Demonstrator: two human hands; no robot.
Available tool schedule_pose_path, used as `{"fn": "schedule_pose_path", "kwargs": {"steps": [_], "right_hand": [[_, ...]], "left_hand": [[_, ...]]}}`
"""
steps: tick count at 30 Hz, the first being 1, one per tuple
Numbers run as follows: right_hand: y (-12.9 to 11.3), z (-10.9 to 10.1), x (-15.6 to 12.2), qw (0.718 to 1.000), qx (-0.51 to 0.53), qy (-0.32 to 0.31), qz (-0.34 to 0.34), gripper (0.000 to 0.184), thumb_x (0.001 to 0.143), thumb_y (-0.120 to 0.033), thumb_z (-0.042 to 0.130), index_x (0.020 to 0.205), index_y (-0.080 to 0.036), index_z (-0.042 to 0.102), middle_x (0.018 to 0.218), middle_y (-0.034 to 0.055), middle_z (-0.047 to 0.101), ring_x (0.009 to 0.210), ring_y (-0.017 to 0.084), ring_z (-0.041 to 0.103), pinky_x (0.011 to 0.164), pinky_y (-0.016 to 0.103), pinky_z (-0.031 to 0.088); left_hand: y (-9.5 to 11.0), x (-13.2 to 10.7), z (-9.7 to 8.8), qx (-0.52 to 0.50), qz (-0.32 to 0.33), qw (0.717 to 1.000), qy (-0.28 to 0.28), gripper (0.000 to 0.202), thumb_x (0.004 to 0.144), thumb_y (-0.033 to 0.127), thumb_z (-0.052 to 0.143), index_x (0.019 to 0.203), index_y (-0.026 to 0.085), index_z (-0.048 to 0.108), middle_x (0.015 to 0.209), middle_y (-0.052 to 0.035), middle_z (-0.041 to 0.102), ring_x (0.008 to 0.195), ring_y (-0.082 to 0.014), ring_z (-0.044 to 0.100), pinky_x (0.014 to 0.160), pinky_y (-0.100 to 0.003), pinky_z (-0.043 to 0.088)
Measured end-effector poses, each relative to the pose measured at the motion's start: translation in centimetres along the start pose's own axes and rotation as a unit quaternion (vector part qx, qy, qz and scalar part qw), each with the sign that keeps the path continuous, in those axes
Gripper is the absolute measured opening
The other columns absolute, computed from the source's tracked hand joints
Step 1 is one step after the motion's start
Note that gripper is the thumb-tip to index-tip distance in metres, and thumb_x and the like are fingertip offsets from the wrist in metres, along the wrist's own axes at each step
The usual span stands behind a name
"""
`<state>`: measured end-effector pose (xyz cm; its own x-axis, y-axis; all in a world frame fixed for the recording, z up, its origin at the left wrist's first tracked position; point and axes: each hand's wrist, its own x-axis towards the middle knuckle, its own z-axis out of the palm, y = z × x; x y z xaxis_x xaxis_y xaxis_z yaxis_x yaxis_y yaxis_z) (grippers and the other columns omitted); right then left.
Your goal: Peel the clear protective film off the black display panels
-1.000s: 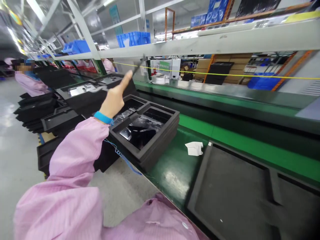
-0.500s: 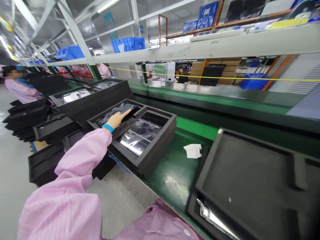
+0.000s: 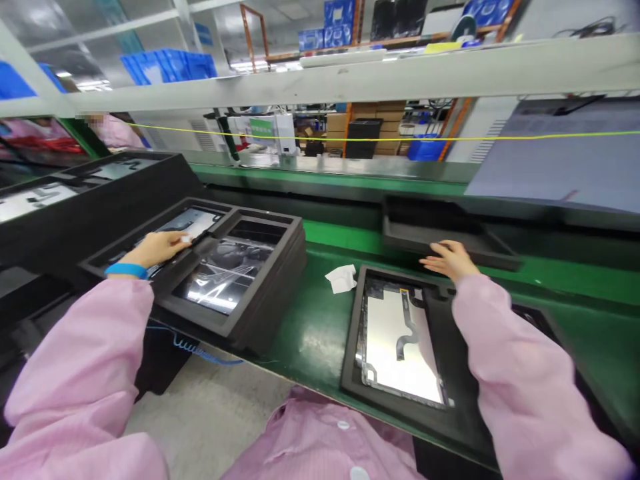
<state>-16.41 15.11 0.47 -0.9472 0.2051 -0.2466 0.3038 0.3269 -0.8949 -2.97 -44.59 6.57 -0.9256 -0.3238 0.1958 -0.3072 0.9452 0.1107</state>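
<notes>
My left hand is closed in a pinch at the left slot of a stacked black foam tray. A small white piece shows at its fingertips; its kind is unclear. Beneath this hand lies a silver-backed display panel. The tray's other slot holds a glossy dark screen. With fingers apart, my right hand holds nothing, just in front of a tilted black foam tray. Below it, a foam tray holds a silver panel with a dark flex cable.
A crumpled white paper lies on the green bench between the trays. More stacked foam trays stand at the left. A pale beam and a yellow cord cross ahead. A blue coiled cord hangs below the bench edge.
The view has swung right. The large empty foam tray has gone from the right stack to the back, uncovering the silver panel. My right hand has appeared; my pointing left hand now pinches.
</notes>
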Motion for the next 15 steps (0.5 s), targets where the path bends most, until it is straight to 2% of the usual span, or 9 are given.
{"fn": "schedule_pose_path", "kwargs": {"steps": [3, 5, 7, 9, 11, 12, 13, 15], "right_hand": [[1.4, 2.9, 2.0, 0.997, -0.044, -0.042, 0.050, 0.031, 0.094, -0.031, 0.055, 0.118, -0.012, 0.053, 0.098, 0.0053, 0.059, 0.078, 0.011, 0.060, 0.067, 0.026, 0.055], [2.1, 4.5, 3.0, 0.993, -0.077, -0.057, 0.062, 0.030, 0.093, -0.031, 0.056, 0.117, -0.012, 0.053, 0.098, 0.0052, 0.059, 0.078, 0.011, 0.060, 0.067, 0.026, 0.054], [2.7, 5.3, 3.7, 0.991, -0.106, -0.060, 0.063, 0.030, 0.094, -0.032, 0.055, 0.117, -0.012, 0.053, 0.099, 0.0054, 0.059, 0.078, 0.012, 0.060, 0.068, 0.027, 0.054], [3.1, 5.1, 4.3, 0.988, -0.131, -0.052, 0.055, 0.032, 0.094, -0.034, 0.054, 0.118, -0.013, 0.052, 0.101, 0.0060, 0.059, 0.081, 0.013, 0.060, 0.071, 0.029, 0.055], [3.5, 4.4, 4.8, 0.986, -0.157, -0.036, 0.043, 0.034, 0.094, -0.036, 0.053, 0.119, -0.013, 0.052, 0.103, 0.0068, 0.059, 0.084, 0.014, 0.060, 0.074, 0.031, 0.055], [3.7, 3.9, 4.9, 0.984, -0.172, -0.026, 0.037, 0.034, 0.094, -0.036, 0.053, 0.119, -0.013, 0.053, 0.104, 0.0070, 0.059, 0.085, 0.014, 0.060, 0.075, 0.032, 0.055], [3.9, 3.5, 5.0, 0.981, -0.188, -0.016, 0.031, 0.034, 0.094, -0.037, 0.053, 0.118, -0.013, 0.053, 0.104, 0.0071, 0.059, 0.086, 0.014, 0.060, 0.076, 0.032, 0.054], [4.3, 2.7, 4.8, 0.973, -0.229, 0.010, 0.014, 0.033, 0.094, -0.036, 0.053, 0.118, -0.013, 0.053, 0.106, 0.0074, 0.059, 0.088, 0.015, 0.060, 0.078, 0.033, 0.054]], "left_hand": [[1.3, -1.7, -1.9, -0.009, -0.014, 1.000, 0.018, 0.059, 0.089, 0.052, 0.044, 0.120, 0.005, 0.062, 0.095, -0.0065, 0.074, 0.106, -0.0333, 0.064, 0.094, -0.042, 0.045], [3.1, -3.8, -3.1, -0.014, -0.023, 0.999, 0.043, 0.057, 0.087, 0.051, 0.050, 0.123, 0.007, 0.062, 0.110, -0.0087, 0.071, 0.111, -0.0361, 0.061, 0.095, -0.044, 0.044], [5.5, -6.8, -3.9, -0.035, -0.029, 0.995, 0.086, 0.053, 0.085, 0.052, 0.055, 0.123, 0.015, 0.062, 0.111, -0.0037, 0.071, 0.107, -0.0346, 0.064, 0.092, -0.045, 0.047], [8.3, -10.5, -4.1, -0.073, -0.001, 0.990, 0.118, 0.046, 0.084, 0.048, 0.058, 0.123, 0.024, 0.062, 0.110, 0.0039, 0.072, 0.096, -0.0287, 0.070, 0.088, -0.046, 0.050], [10.8, -14.2, -3.7, -0.141, 0.118, 0.971, 0.152, 0.040, 0.085, 0.043, 0.060, 0.123, 0.029, 0.061, 0.117, 0.0075, 0.068, 0.099, -0.0224, 0.069, 0.092, -0.040, 0.050], [12.0, -15.8, -3.3, -0.183, 0.201, 0.952, 0.139, 0.041, 0.085, 0.037, 0.061, 0.125, 0.033, 0.059, 0.120, 0.0089, 0.067, 0.101, -0.0192, 0.069, 0.096, -0.035, 0.049], [13.0, -17.1, -2.8, -0.214, 0.293, 0.927, 0.099, 0.044, 0.085, 0.031, 0.061, 0.128, 0.034, 0.057, 0.126, 0.0081, 0.064, 0.107, -0.0177, 0.066, 0.097, -0.030, 0.047], [15.1, -18.8, -2.0, -0.260, 0.448, 0.854, -0.054, 0.054, 0.083, 0.020, 0.060, 0.135, 0.034, 0.051, 0.137, 0.0031, 0.055, 0.120, -0.0194, 0.058, 0.101, -0.027, 0.044]]}}
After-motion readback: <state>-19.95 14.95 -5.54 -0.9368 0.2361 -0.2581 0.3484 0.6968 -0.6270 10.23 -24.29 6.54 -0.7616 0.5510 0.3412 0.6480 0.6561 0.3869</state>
